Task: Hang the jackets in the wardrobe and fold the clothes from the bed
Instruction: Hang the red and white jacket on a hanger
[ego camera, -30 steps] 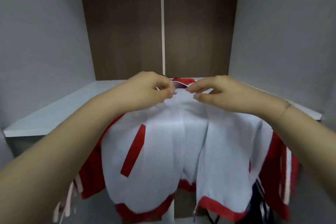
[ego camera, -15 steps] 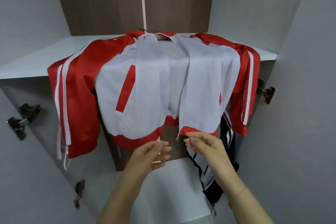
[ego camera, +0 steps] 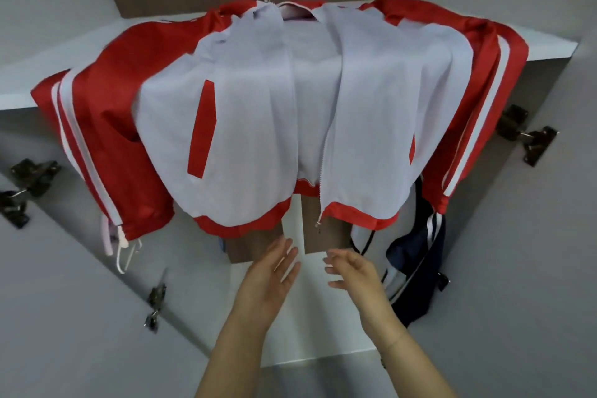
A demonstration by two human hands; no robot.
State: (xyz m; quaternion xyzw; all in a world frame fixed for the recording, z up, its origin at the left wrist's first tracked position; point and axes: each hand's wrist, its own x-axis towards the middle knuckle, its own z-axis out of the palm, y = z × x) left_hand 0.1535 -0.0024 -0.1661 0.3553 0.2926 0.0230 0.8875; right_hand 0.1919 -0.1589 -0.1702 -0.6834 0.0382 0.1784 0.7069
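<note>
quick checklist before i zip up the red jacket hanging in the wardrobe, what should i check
1. Left hand free: ok, fingers straight, holds nothing.
2. Right hand free: ok, relaxed, holds nothing.
3. Jacket hung: ok, it hangs open under the shelf; the hanger itself is hidden.
4. Zip pull reachable: ok, it dangles at the right-hand front hem, just above the hands.
5. Front hems level for joining: not ok, the two panels hang apart with a gap between them.
6. Navy garment clear of the zip: ok, it hangs off to the right.
</note>
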